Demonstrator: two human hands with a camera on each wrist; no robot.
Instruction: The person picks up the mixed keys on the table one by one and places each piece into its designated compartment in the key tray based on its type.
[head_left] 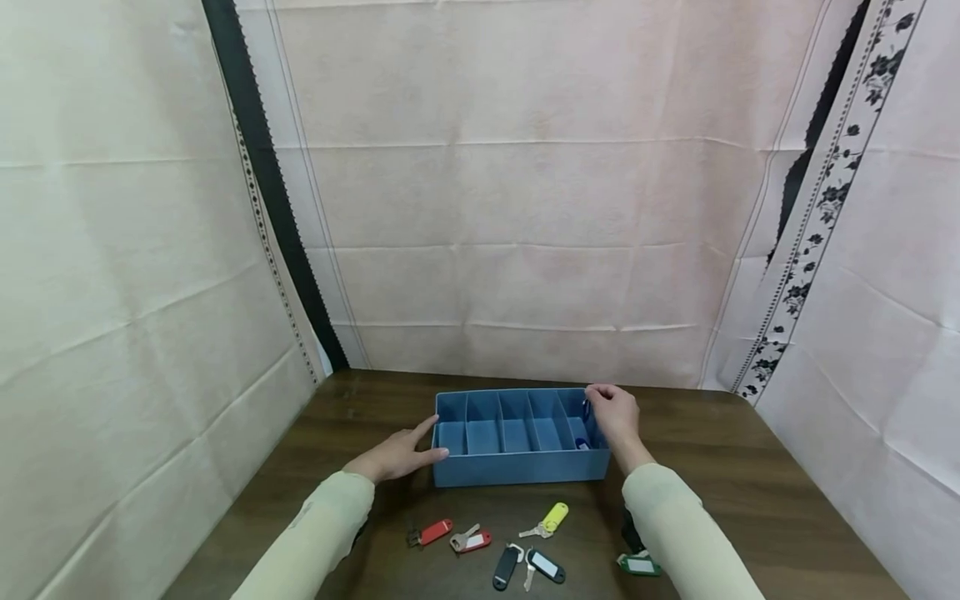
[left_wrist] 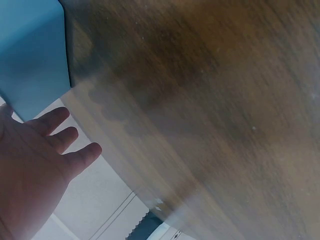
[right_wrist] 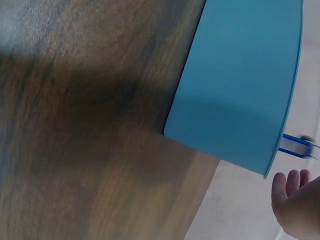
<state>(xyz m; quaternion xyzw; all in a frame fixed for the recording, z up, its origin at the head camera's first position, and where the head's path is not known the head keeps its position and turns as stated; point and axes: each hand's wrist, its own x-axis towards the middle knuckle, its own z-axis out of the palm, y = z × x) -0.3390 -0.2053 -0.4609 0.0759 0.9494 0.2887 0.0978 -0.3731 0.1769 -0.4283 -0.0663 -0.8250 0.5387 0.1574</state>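
A blue box [head_left: 517, 469] divided into several compartments stands on the table. At its left end is my left hand [head_left: 401, 454], fingers spread, with index finger and thumb at the rim; the left wrist view shows the other fingers extended beside the box wall [left_wrist: 35, 65]. My right hand [head_left: 617, 417] is over the right end and pinches a blue key tag [head_left: 587, 409] above the rightmost compartment. In the right wrist view this blue key tag [right_wrist: 296, 145] shows past the rim, partly blurred. Another blue tag [head_left: 582, 444] with a white label lies in that compartment.
In front of the box lie red key tags [head_left: 436, 532], a yellow key tag [head_left: 555, 517] and black key tags [head_left: 546, 566], with keys. A green key tag [head_left: 640, 566] is by my right sleeve. White cloth [head_left: 525, 208] hangs behind and at both sides.
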